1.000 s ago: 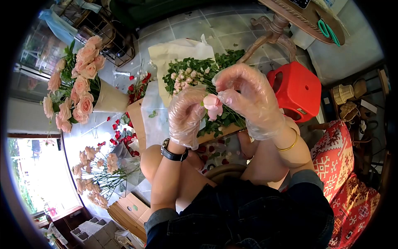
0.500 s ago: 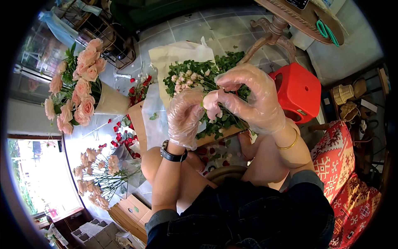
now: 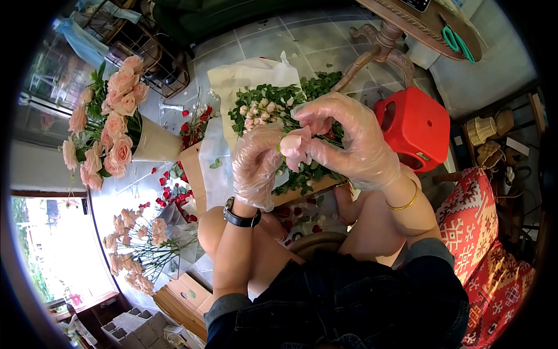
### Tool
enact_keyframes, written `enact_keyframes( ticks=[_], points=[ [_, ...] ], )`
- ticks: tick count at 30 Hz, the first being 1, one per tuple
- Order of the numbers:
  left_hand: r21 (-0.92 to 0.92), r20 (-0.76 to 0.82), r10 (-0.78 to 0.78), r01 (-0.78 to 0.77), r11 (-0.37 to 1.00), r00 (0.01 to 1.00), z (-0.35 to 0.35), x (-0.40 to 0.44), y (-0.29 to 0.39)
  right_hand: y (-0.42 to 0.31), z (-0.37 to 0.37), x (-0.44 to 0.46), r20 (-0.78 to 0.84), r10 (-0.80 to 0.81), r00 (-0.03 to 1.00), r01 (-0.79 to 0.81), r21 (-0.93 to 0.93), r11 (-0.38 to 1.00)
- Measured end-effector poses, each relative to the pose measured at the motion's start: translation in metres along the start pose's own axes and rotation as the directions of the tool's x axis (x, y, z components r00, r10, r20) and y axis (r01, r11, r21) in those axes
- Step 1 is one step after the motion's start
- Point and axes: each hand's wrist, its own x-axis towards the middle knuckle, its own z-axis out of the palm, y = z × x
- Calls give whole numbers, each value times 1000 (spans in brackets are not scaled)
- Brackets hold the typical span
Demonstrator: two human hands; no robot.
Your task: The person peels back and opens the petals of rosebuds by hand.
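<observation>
A pale pink rose (image 3: 295,145) is held at its green base by my left hand (image 3: 256,160), whose gloved fingers are closed around it. My right hand (image 3: 357,139), also in a clear plastic glove, curves around the bloom's right side. Its thumb is at the petals, while the index finger arches above, apart from the thumb. The rose's stem is mostly hidden. Beneath both hands lies a heap of leafy green stems (image 3: 317,90) with a cluster of small pale pink roses (image 3: 264,110).
A bucket (image 3: 157,139) of pink roses stands at the left, above loose peach roses (image 3: 131,250). Red petals (image 3: 168,192) litter the floor. A red stool (image 3: 415,128) and a carved table leg (image 3: 386,43) stand to the right. Green-handled scissors (image 3: 458,43) lie on the table.
The rose's petals have turned more toward the camera. My right index finger has shifted slightly left and away from the thumb, widening the gap. My left hand has moved slightly left.
</observation>
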Motion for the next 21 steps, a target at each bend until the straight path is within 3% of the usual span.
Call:
enact_keyframes(
  ticks=[2, 5, 7, 8, 11, 13, 14, 16, 20, 21],
  points=[
    [-17, -5, -4, 3, 1000, 1000, 0, 0, 0, 2, 1, -1, 0, 8, 1000, -8, -16, 1000],
    [28, 57, 38, -39, 999, 998, -2, 2, -3, 4, 5, -2, 13, 92, 996, -93, 112, 989],
    [14, 28, 58, -58, 998, 998, 1, 3, 1, 5, 8, -4, 58, 189, 980, -197, 342, 919],
    [13, 31, 59, -59, 998, 998, 1, 2, 2, 4, 8, -4, 55, 189, 981, -196, 341, 919],
    [35, 8, -29, 28, 999, 1000, -3, -2, 2, 1, 6, -3, 141, 212, 967, -250, 383, 889],
    [150, 46, 6, -13, 989, 999, -6, -3, -2, -3, 5, -2, 269, 326, 907, -416, 433, 800],
    [149, 50, 7, -14, 989, 999, -7, -3, -5, -2, 4, -2, 265, 326, 907, -414, 433, 800],
    [89, 33, -29, 26, 996, 999, -8, -4, -9, 1, 3, -3, 191, 271, 943, -315, 262, 912],
    [148, 52, 7, -15, 989, 999, -8, -3, -7, 7, 8, -5, 132, 258, 957, -287, 304, 908],
    [127, 39, -50, 45, 991, 998, -8, -4, -7, 8, 8, -6, 150, 276, 949, -311, 331, 891]
  ],
)
